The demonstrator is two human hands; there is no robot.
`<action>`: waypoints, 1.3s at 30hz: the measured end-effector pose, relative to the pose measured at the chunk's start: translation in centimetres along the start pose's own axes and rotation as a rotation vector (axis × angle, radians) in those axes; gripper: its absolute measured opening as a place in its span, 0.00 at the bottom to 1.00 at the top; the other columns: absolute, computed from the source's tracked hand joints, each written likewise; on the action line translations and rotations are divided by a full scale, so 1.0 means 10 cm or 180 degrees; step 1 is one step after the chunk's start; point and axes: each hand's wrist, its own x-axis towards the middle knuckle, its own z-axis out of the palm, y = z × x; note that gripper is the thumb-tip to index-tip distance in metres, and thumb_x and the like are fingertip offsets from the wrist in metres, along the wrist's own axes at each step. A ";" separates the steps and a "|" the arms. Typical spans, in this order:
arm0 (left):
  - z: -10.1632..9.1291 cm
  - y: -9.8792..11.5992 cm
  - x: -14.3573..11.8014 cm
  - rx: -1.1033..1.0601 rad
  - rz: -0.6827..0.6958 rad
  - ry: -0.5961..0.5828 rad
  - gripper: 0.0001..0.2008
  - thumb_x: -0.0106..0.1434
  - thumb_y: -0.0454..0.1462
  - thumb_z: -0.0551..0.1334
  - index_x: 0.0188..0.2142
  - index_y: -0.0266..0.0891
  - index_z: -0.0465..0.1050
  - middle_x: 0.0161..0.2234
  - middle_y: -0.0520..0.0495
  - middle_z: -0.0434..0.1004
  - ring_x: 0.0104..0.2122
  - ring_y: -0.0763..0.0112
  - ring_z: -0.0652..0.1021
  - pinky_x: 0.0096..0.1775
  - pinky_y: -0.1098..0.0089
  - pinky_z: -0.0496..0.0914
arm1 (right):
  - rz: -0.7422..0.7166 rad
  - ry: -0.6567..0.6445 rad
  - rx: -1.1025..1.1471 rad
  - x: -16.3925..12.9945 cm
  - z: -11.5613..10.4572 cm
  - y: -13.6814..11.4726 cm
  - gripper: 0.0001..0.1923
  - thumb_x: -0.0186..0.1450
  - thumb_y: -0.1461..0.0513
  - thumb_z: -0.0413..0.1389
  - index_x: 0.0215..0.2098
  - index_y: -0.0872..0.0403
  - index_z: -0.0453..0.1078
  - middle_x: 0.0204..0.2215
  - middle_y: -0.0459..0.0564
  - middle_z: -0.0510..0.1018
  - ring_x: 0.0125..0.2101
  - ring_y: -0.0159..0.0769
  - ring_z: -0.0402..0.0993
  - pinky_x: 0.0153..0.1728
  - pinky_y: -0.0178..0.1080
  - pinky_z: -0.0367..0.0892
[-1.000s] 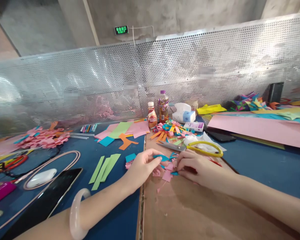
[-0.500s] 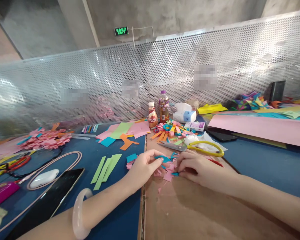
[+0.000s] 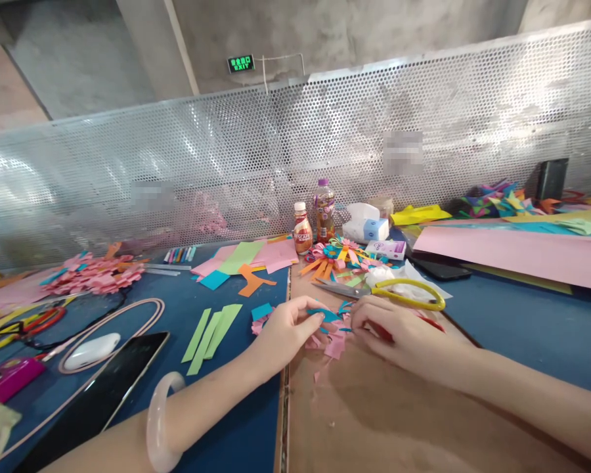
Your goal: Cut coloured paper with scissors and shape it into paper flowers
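Observation:
My left hand [image 3: 284, 332] pinches a small blue paper strip [image 3: 326, 315] over a pile of pink and blue paper scraps [image 3: 333, 338] on the brown board [image 3: 374, 420]. A pale bangle [image 3: 158, 420] circles my left wrist. My right hand [image 3: 398, 332] rests on the board just right of the scraps, fingers curled with something red under them; its fingertips touch the scraps. Yellow-handled scissors [image 3: 404, 294] lie just behind both hands.
Two bottles [image 3: 313, 220], a tissue pack [image 3: 366, 225] and paper flowers [image 3: 337, 256] stand behind. Green strips [image 3: 209, 328], a phone [image 3: 98, 394], a white mouse [image 3: 91, 348] and a cable lie left. A large pink sheet [image 3: 512, 253] lies right. A perforated metal screen [image 3: 295, 151] closes the back.
Both hands stay at the scrap pile with small finger movements; my right hand's fingers have shifted slightly up off the small blue piece. The camera view drifted a little.

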 end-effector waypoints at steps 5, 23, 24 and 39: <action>0.00 0.00 0.00 0.0070 0.0038 -0.0002 0.10 0.58 0.40 0.59 0.37 0.36 0.68 0.30 0.47 0.77 0.27 0.72 0.77 0.31 0.71 0.69 | 0.0701 -0.0001 0.0259 -0.02 -0.04 -0.05 0.05 0.63 0.59 0.49 0.32 0.48 0.66 0.20 0.40 0.72 0.21 0.29 0.69 0.23 0.32 0.63; 0.01 -0.05 0.00 0.0116 -0.0014 -0.0033 0.12 0.59 0.39 0.57 0.42 0.37 0.66 0.32 0.44 0.77 0.26 0.72 0.77 0.31 0.70 0.70 | 0.1355 -0.0532 0.2615 0.02 0.04 0.07 0.08 0.64 0.58 0.46 0.34 0.50 0.66 0.24 0.43 0.66 0.20 0.25 0.60 0.17 0.28 0.65; 0.01 -0.06 0.00 0.0133 0.0000 -0.0031 0.12 0.59 0.39 0.57 0.42 0.37 0.66 0.32 0.44 0.77 0.26 0.72 0.76 0.31 0.70 0.70 | 0.1355 -0.0528 0.2656 0.02 0.04 0.07 0.08 0.64 0.59 0.46 0.34 0.50 0.66 0.23 0.42 0.65 0.20 0.25 0.59 0.17 0.27 0.65; 0.01 -0.08 0.00 0.0147 0.0009 -0.0016 0.12 0.59 0.40 0.57 0.41 0.37 0.66 0.31 0.44 0.78 0.26 0.71 0.77 0.30 0.71 0.69 | 0.1385 -0.0620 0.2532 0.03 0.07 0.05 0.10 0.63 0.54 0.49 0.38 0.50 0.64 0.26 0.42 0.66 0.19 0.23 0.57 0.16 0.27 0.65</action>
